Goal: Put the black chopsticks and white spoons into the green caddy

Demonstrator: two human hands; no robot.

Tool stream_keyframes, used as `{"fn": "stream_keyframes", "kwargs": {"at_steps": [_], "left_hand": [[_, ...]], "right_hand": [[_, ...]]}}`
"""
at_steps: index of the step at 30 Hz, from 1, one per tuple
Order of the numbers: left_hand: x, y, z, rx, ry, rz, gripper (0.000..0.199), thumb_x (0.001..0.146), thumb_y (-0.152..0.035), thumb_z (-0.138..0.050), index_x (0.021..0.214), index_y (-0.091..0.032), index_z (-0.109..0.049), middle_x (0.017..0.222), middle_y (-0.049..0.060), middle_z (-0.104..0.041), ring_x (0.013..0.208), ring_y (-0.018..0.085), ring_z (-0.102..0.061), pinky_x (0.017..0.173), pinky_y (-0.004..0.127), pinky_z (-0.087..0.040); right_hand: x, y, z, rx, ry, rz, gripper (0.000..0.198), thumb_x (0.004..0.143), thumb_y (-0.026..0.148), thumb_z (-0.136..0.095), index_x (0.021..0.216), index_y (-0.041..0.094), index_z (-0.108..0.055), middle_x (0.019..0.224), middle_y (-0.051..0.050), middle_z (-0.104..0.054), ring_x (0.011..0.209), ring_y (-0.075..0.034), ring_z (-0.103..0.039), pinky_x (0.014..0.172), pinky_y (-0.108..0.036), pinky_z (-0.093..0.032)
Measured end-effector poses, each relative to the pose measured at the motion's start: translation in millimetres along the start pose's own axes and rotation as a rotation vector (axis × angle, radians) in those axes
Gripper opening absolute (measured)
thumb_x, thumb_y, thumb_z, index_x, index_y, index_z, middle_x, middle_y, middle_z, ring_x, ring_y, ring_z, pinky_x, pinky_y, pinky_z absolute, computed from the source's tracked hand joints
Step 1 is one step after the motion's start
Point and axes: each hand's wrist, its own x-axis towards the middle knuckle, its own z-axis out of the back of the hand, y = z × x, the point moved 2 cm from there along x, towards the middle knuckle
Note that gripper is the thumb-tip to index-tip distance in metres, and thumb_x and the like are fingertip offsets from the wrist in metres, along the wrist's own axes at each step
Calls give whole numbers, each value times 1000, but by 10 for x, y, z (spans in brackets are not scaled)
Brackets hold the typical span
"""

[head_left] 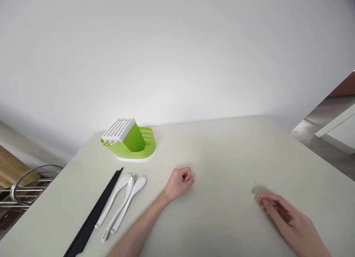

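My left hand (179,183) rests on the table as a loose fist, with nothing showing inside it. The nearest things to it are three white spoons (126,203), lying side by side on its left with their bowls pointing away from me. Left of the spoons lies a bundle of black chopsticks (95,212), running off the lower edge of the view. Over the right part of the table, my right hand (285,216) has its fingers curled and the thumb tip close to the index finger. No object shows in that hand.
A green and white utensil holder (130,142) with a slotted top stands at the back left of the pale table (222,149), close to the wall (194,57). A metal rack (24,186) with a wooden board (13,168) is beyond the left edge.
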Motion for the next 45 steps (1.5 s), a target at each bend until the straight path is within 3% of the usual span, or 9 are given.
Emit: {"fn": "stream_keyframes", "kwargs": {"at_steps": [30, 45], "left_hand": [[3, 7, 5, 9, 4, -21, 27, 74, -17, -50, 64, -23, -25, 60, -9, -23, 59, 9, -18, 54, 26, -15], [-6, -18, 5, 23, 3, -24, 27, 74, -16, -50, 64, -23, -26, 60, -8, -23, 59, 9, -19, 55, 26, -16]], "right_hand": [[28, -7, 1, 29, 50, -13, 37, 91, 60, -62, 102, 28, -76, 105, -5, -82, 93, -21, -79, 75, -22, -62], [9, 96, 9, 30, -6, -21, 40, 89, 62, -60, 99, 27, -76, 101, -5, -82, 90, -22, -79, 77, -24, -63]]}}
